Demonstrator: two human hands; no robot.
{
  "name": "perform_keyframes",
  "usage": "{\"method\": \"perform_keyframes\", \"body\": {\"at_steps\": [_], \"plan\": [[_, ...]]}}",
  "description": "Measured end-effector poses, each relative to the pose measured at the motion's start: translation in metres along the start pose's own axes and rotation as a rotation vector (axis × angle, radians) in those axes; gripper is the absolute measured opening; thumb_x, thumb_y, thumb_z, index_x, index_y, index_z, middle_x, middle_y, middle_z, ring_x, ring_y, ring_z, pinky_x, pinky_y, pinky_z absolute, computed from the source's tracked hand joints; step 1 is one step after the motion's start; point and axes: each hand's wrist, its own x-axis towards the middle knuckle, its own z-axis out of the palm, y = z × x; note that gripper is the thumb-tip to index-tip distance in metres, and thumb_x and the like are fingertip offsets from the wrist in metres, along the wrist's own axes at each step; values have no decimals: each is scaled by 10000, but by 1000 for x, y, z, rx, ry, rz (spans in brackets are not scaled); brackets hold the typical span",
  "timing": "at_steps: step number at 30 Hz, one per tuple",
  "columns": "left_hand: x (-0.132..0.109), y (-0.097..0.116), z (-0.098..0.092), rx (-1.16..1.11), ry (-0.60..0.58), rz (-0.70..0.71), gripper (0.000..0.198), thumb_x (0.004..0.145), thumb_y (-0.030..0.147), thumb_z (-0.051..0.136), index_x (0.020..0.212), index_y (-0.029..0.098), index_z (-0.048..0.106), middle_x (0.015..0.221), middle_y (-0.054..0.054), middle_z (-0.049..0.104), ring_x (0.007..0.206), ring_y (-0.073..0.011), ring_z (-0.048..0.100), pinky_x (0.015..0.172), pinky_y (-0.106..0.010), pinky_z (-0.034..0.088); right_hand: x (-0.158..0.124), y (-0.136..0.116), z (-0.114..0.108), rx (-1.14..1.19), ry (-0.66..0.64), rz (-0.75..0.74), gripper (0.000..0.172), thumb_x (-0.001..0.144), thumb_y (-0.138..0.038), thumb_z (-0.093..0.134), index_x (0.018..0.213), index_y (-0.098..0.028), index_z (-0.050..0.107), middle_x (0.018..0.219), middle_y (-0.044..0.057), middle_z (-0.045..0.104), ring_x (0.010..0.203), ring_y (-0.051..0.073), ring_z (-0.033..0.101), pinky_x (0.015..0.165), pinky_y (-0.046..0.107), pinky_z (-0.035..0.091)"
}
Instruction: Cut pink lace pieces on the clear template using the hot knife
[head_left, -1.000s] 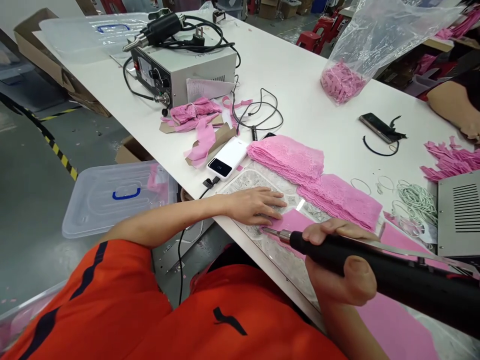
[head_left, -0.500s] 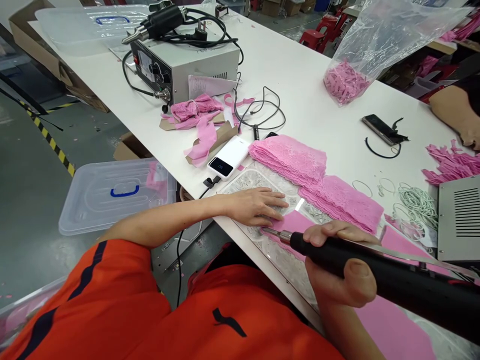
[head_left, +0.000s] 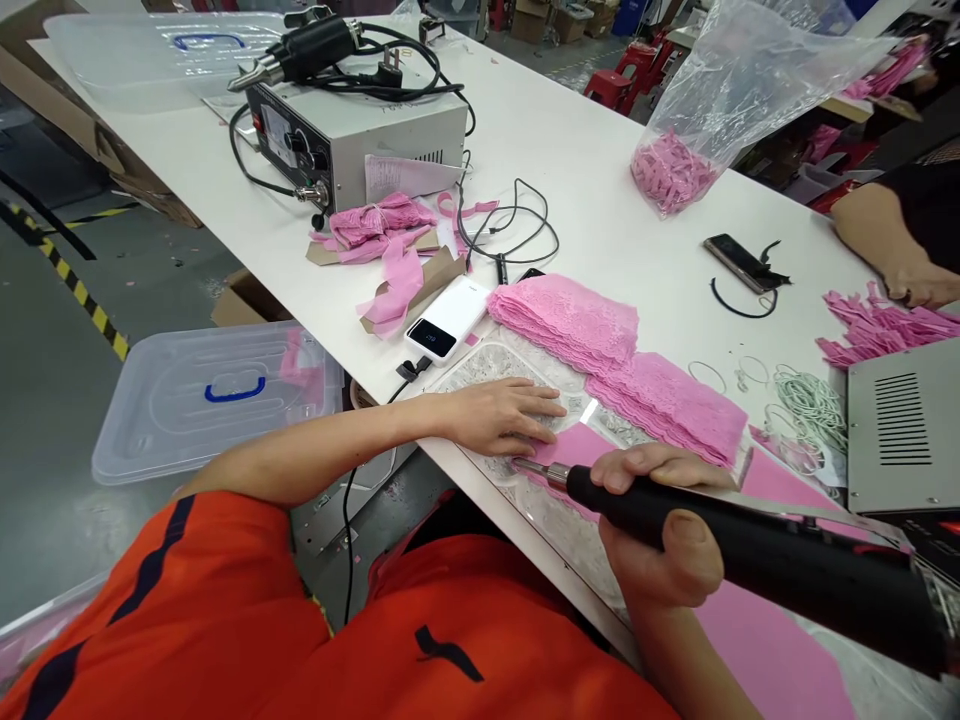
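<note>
My left hand (head_left: 504,417) lies flat with fingers spread on a clear plastic template (head_left: 491,375), its fingertips by a pink fabric piece (head_left: 579,441). Held in my right hand (head_left: 664,540) is a black ultrasonic cutter (head_left: 757,545), fingers and thumb wrapped round its thick body. Its slim metal tip points left and meets the fabric's edge just below my left fingers. A folded stack of pink lace (head_left: 566,318) sits beyond my left hand, and a second lace stack (head_left: 667,405) adjoins it. Under my right forearm, a larger pink sheet (head_left: 772,650) is partly hidden.
A grey control box (head_left: 397,130) with another handpiece on top stands at the back left. Nearer are a white power bank (head_left: 448,318) and a looped black cable (head_left: 551,240). At right are a phone (head_left: 739,262), another person's hand (head_left: 919,283) and a second grey box (head_left: 904,430).
The whole view has shifted slightly, so things appear a little further left. Both hands and the cutter tip keep nearly the same place on the fabric.
</note>
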Motion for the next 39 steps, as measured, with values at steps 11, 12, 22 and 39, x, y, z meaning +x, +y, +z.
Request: {"method": "perform_keyframes", "body": {"at_steps": [11,12,22,39], "plan": [[-6,-1,-9,-46,31,94,321,985,222,456,1243,218,647,1377,-73,588,1402,-287,409,1143,-485,353,41,-4,-41,-168,318,-165,116,750,-266,565,828,-203,625,784,-9,595,555,109,561,541,309,493],[-6,-1,-10,-38,5,96,333,982,217,456,1263,224,635,1396,-63,572,1412,-286,394,1155,-488,337,44,-1,-43,-173,331,-166,111,752,-264,567,828,-206,623,788,-11,593,561,108,563,550,310,495],[-6,0,-12,-14,-51,109,361,973,203,447,1286,239,623,1446,-19,519,1442,-278,338,1194,-480,286,46,16,-44,-188,323,-131,129,758,-302,587,851,-216,611,801,-20,594,583,110,570,581,325,515],[-6,-1,-13,-49,-22,113,355,953,194,489,1272,252,632,1386,-53,582,1422,-277,377,1175,-479,313,50,13,-43,-166,302,-137,87,766,-270,595,826,-207,602,811,-20,595,592,102,577,595,318,517]]}}
